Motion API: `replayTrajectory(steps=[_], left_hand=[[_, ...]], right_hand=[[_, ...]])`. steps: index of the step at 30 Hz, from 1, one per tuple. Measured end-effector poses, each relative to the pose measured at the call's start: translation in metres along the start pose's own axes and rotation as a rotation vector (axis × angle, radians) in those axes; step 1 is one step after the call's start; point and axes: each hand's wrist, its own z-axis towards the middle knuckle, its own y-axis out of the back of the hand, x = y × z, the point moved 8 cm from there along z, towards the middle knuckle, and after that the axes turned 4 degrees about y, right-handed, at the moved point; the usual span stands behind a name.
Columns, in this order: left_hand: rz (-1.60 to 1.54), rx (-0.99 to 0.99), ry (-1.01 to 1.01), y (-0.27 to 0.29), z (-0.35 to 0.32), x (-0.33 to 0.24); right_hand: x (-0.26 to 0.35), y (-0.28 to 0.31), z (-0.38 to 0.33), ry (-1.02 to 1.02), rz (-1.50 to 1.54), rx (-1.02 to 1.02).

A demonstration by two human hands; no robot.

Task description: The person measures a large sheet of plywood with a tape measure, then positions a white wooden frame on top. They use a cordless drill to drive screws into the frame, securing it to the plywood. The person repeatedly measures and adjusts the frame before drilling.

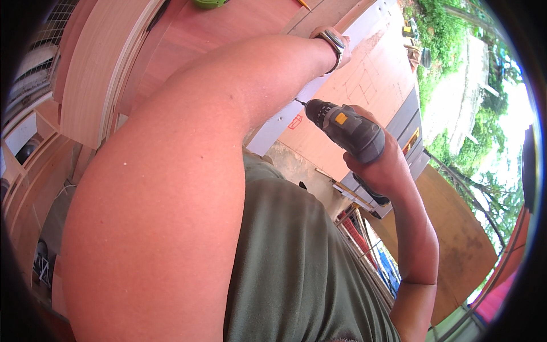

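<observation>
The left upper arm fills the near field and hides most of the left side. The right hand (383, 165) is clenched around the grip of the grey cordless drill (346, 129). The drill bit tip touches the lower edge of the pale board strip (336, 71). Open space lies right of the drill, toward the greenery. Farther off, the left hand (333, 43), wearing a wristwatch (333, 41), rests on the strip; whether its fingers are closed cannot be told. The reddish plywood sheet (228, 28) lies beyond.
</observation>
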Motion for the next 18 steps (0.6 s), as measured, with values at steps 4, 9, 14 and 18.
replayTrajectory(steps=[4,9,14,18], left_hand=[[0.023,0.005,-0.010,0.000,0.001,-0.001],[0.153,-0.003,-0.049,0.000,0.000,-0.004],[-0.060,0.003,0.027,0.005,-0.006,0.003],[-0.037,0.036,0.009,-0.001,-0.001,0.002]], right_hand=[[-0.004,0.000,-0.001,0.000,-0.003,-0.005],[-0.018,-0.001,-0.008,-0.144,-0.083,0.008],[-0.022,-0.003,-0.011,-0.246,-0.033,0.042],[-0.021,-0.004,-0.009,-0.230,-0.045,0.123]])
